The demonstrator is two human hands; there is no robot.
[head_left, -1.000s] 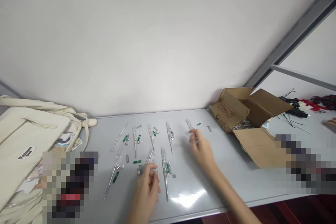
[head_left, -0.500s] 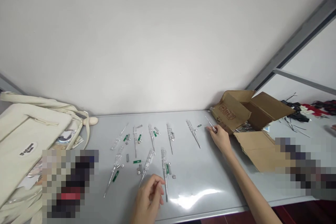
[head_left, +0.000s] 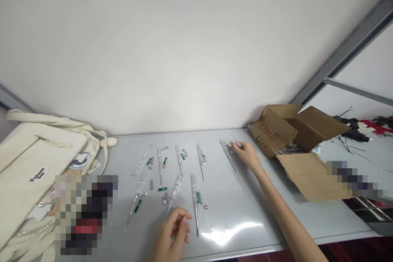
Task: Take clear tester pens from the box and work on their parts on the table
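Note:
My right hand (head_left: 248, 155) pinches a thin metal-shafted tester screwdriver (head_left: 234, 137), its tip toward the wall. Just left lies a clear-handled tester screwdriver (head_left: 228, 156); small parts beside it are partly hidden by my fingers. Near the front edge my left hand (head_left: 174, 229) is loosely curled, fingers apart from the thumb, with nothing visible in it. It covers the lower end of one tester screwdriver (head_left: 174, 194); another tester screwdriver (head_left: 194, 204) lies just to its right. Beside the laid-out screwdrivers are green circuit strips (head_left: 138, 206), small springs (head_left: 151, 184) and round silvery pieces (head_left: 206, 207).
An open cardboard box (head_left: 270, 135) with spread flaps stands at the right, clear pieces inside. A cream bag (head_left: 46, 151) and a pixelated item (head_left: 87, 217) occupy the left. Black and red items (head_left: 368, 127) lie far right. A wall (head_left: 196, 49) closes the back.
My right hand has moved left from beside the box, carrying the tester screwdriver to the rightmost one on the table. My left hand stays nearly still. The view has shifted slightly.

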